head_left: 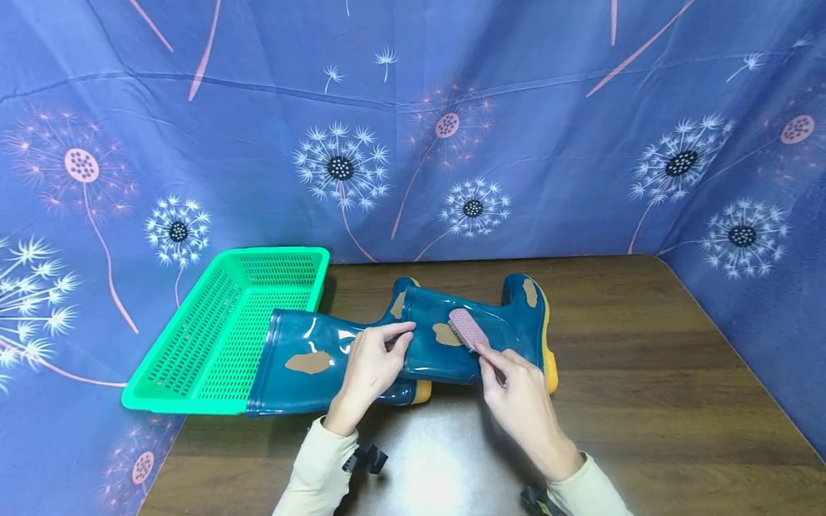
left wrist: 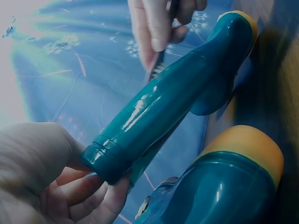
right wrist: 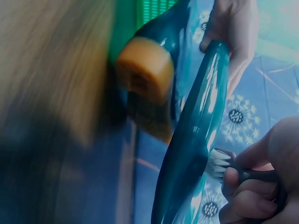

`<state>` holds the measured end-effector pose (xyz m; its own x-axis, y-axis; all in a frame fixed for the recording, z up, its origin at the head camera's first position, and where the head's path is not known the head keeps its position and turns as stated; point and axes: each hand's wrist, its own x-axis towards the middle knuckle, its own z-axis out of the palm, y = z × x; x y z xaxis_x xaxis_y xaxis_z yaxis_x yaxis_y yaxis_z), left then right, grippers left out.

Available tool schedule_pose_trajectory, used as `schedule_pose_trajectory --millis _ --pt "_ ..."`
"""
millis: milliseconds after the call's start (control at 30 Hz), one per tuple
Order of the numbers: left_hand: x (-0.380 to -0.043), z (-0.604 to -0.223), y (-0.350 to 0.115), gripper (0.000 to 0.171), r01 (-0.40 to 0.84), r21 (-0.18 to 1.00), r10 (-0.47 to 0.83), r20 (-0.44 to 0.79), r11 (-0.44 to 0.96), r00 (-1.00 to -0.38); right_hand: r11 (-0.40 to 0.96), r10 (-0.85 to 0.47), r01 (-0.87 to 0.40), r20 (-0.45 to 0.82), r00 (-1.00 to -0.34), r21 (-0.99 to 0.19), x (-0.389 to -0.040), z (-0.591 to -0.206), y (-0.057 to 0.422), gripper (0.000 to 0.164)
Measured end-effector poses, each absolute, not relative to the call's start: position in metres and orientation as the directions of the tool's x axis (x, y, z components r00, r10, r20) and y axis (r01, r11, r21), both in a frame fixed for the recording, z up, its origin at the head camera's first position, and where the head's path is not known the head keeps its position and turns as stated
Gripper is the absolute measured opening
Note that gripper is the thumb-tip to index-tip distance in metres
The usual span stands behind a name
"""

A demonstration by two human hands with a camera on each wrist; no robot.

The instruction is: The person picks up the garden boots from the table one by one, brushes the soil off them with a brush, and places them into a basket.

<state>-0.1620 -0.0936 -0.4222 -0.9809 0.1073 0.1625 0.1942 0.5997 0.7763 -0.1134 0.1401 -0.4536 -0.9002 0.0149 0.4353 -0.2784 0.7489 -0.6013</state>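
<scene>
A teal rubber boot point(head_left: 381, 344) with a yellow sole lies on its side, and my left hand point(head_left: 376, 362) pinches the top edge of its shaft between thumb and fingers. In my right hand point(head_left: 519, 401) is a pink-backed scrub brush point(head_left: 469, 330), gripped by its handle. The brush's bristles touch the shaft at a brown patch point(head_left: 445, 335). A second brown patch point(head_left: 530, 292) shows near the toe. To the left lies the other teal boot point(head_left: 284, 394), partly behind the first, with a brown patch point(head_left: 308, 362) on its shaft.
A green plastic basket point(head_left: 174, 410) stands at the left, and the other boot's shaft overlaps its right side. Everything sits on a brown wooden table point(head_left: 645, 373). A blue dandelion-print cloth point(head_left: 548, 143) hangs behind and at both sides.
</scene>
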Motion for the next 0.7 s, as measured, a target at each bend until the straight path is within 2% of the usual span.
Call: schedule_pose_trajectory --millis 233,700 --pt "-0.162 -0.421 -0.092 0.028 0.193 0.773 0.098 0.169 0.605 -0.981 0.692 -0.024 -0.3 0.394 -0.919 -0.657 -0.112 -0.448 0.12 0.031" --pt "-0.161 -0.423 -0.091 0.029 0.204 0.776 0.103 0.179 0.597 -0.979 0.76 0.009 -0.283 0.445 -0.895 -0.585 -0.11 -0.456 0.13 0.029"
